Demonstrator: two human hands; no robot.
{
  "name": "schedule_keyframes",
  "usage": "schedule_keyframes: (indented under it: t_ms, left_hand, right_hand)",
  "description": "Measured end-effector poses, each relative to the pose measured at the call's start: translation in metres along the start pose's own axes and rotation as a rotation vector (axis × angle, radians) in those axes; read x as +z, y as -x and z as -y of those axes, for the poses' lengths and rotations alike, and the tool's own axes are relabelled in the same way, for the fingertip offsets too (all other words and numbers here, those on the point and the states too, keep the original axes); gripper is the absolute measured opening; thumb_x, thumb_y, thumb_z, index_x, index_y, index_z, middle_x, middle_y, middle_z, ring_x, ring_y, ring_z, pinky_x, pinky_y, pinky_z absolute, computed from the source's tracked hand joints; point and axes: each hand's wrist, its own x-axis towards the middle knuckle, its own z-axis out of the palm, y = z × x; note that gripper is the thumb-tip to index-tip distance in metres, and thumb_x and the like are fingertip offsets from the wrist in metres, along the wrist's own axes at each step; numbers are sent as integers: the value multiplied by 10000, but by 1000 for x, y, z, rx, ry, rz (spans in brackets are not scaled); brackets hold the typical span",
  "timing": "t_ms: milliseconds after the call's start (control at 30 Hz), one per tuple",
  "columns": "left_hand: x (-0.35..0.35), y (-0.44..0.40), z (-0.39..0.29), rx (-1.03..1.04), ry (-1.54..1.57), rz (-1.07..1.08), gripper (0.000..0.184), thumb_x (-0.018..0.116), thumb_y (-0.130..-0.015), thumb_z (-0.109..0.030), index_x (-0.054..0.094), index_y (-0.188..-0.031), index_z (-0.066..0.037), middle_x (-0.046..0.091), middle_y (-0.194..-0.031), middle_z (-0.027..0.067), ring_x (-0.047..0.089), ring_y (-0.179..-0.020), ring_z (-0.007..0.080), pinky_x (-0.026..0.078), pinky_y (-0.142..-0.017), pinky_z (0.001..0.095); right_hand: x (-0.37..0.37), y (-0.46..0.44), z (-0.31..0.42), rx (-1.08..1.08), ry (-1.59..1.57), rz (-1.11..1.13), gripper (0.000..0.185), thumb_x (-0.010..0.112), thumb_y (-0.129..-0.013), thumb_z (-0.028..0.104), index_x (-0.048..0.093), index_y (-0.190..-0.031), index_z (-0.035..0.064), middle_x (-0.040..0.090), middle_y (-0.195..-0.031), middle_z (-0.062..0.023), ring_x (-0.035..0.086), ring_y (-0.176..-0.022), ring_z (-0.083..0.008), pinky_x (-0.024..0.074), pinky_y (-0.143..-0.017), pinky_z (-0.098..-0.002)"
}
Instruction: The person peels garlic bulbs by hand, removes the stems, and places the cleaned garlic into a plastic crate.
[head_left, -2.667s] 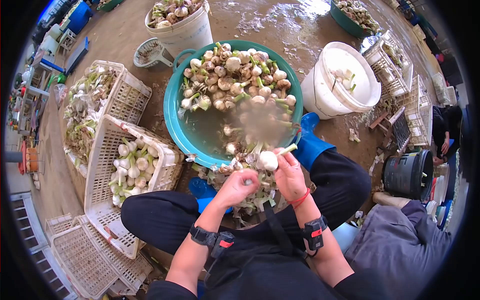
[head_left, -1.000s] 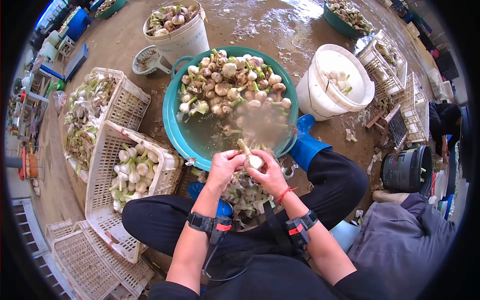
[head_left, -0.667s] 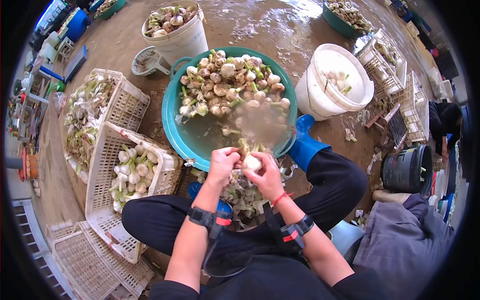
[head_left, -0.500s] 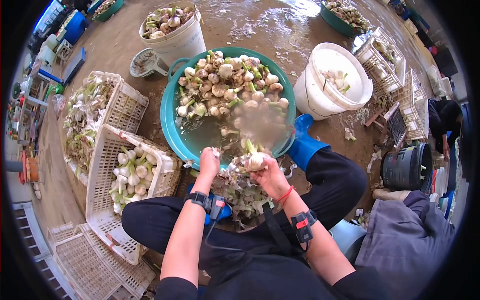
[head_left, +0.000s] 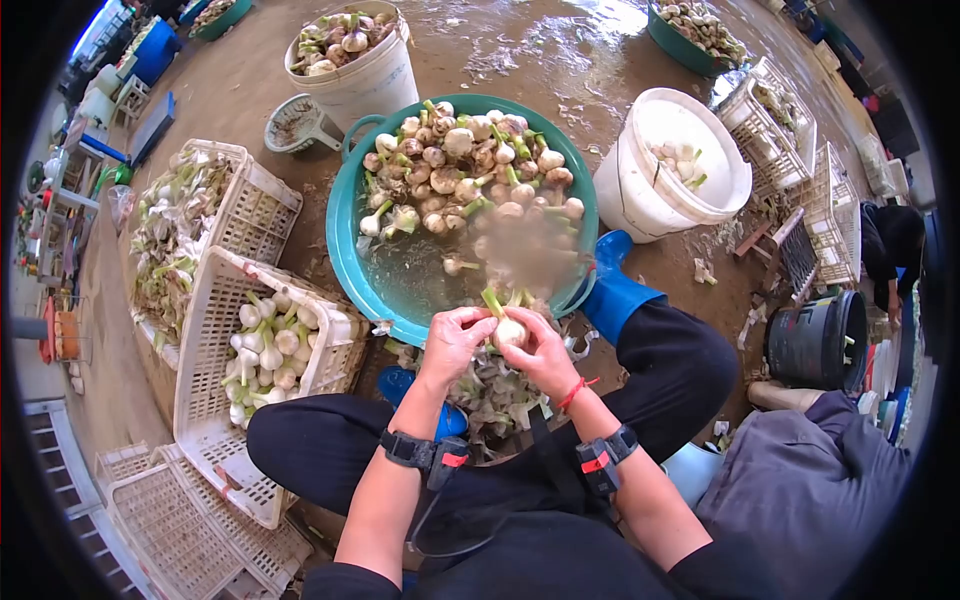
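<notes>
Both hands meet at the near rim of a teal tub (head_left: pixel 345 262). My right hand (head_left: pixel 541 354) grips a white garlic bulb (head_left: pixel 509 333), its green stem pointing up and left. My left hand (head_left: pixel 455 345) is closed with its fingertips pinched at the bulb's left side, by the stem. In the tub, many garlic bulbs (head_left: pixel 458 142) lie in cloudy water, mostly toward the far side; a blurred patch covers part of them. Below my hands, peeled skins (head_left: pixel 495 395) are heaped between my legs.
At left, a white crate (head_left: pixel 205 400) holds clean garlic bulbs, beside a crate of leafy scraps (head_left: pixel 175 225). A bucket of garlic (head_left: pixel 365 85) stands beyond the tub. At right are a white bucket (head_left: pixel 640 190) with some bulbs, a black bucket (head_left: pixel 805 343) and a co-worker (head_left: pixel 885 250).
Since half a second ago, my left hand has come back from the left to the bulb in my right hand. The bulb now looks whiter, with fewer loose skins around it.
</notes>
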Motion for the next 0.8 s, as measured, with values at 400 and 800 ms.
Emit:
schedule_keyframes:
  t_ms: [400,800]
  left_hand:
    - [8,18,-3,-173,270,9,71,565,-796,-102,581,-832,-43,539,-650,-10,450,-494,42,381,-469,176]
    - [19,37,-10,-156,350,158,108,505,-751,20,526,-836,-43,538,-638,-2,406,-403,21,289,-323,166]
  right_hand:
    - [4,16,18,286,-555,62,449,574,-834,181,406,-1232,57,496,-1091,-70,530,-950,-146,475,-777,-288]
    - [5,21,29,423,-532,132,466,479,-889,421,407,-1205,86,544,-912,-54,546,-759,-141,468,-663,-238]
